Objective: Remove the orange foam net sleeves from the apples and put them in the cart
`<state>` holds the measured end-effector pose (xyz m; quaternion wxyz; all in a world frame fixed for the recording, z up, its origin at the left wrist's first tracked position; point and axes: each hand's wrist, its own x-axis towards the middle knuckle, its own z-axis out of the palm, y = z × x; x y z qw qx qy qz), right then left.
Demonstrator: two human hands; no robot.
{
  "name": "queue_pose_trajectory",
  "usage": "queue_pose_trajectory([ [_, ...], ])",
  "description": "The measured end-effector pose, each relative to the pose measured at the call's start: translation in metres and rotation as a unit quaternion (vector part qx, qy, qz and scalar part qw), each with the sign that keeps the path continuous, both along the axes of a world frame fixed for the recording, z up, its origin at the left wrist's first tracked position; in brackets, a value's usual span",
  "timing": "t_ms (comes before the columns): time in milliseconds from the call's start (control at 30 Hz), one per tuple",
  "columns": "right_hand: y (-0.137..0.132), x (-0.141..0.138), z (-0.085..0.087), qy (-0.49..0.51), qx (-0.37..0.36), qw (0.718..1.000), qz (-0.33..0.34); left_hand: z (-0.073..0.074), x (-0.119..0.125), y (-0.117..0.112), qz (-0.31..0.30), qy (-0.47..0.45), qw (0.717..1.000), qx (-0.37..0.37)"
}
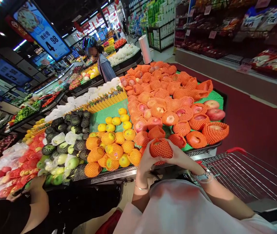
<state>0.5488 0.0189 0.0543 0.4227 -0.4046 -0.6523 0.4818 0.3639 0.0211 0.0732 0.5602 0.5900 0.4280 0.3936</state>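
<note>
Both of my hands are wrapped round an apple in an orange foam net point(161, 149), at the front edge of the fruit stand. My left hand point(146, 160) grips its left side, and my right hand point(180, 156) closes on it from the right. The net hides most of the fruit's skin. Just beyond lie many netted apples point(170, 118) on a green mat, with a few bare red apples point(216, 114) at the right edge. Oranges point(114, 151), some in orange nets, are heaped to the left of my hands.
A shopping cart point(241, 172) stands close on my right. At lower left another person's hand point(37, 182) reaches over green apples. Dark-netted fruit point(76, 120) lies left of the oranges. Across the stand is a person in a blue top point(106, 68); a plastic bag roll point(145, 48) stands behind.
</note>
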Motion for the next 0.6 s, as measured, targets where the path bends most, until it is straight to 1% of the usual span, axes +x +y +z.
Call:
queue_pose_trajectory([
  [100,0.001,-0.01,0.006,-0.042,0.031,0.999,0.01,0.014,-0.014,-0.004,0.028,0.022,0.999,0.015],
  [167,0.001,-0.017,0.01,-0.081,0.067,0.994,0.019,0.016,-0.013,-0.005,0.055,0.039,0.998,0.018],
  [200,0.002,-0.019,0.012,-0.105,0.086,0.99,0.026,0.015,-0.01,-0.006,0.068,0.045,0.997,0.016],
  [267,0.004,-0.021,0.013,-0.152,0.12,0.981,0.029,0.005,0.001,-0.005,0.104,0.031,0.994,0.004],
  [333,0.006,-0.02,0.012,-0.182,0.149,0.972,0.014,-0.008,0.013,-0.004,0.167,-0.042,0.985,-0.026],
  [367,0.007,-0.019,0.01,-0.188,0.163,0.969,-0.002,-0.014,0.018,-0.003,0.198,-0.1,0.973,-0.054],
  [400,0.007,-0.019,0.009,-0.187,0.179,0.966,-0.026,-0.019,0.023,-0.002,0.226,-0.164,0.956,-0.088],
  [467,0.006,-0.02,0.005,-0.175,0.218,0.955,-0.096,-0.025,0.031,0.002,0.27,-0.271,0.909,-0.162],
  [500,0.005,-0.021,0.002,-0.165,0.243,0.947,-0.132,-0.025,0.035,0.005,0.283,-0.304,0.89,-0.189],
  [533,0.004,-0.024,0.0,-0.15,0.267,0.939,-0.159,-0.025,0.038,0.007,0.29,-0.323,0.877,-0.206],
  [600,0.002,-0.031,-0.006,-0.098,0.291,0.934,-0.184,-0.023,0.047,0.01,0.297,-0.339,0.866,-0.217],
])
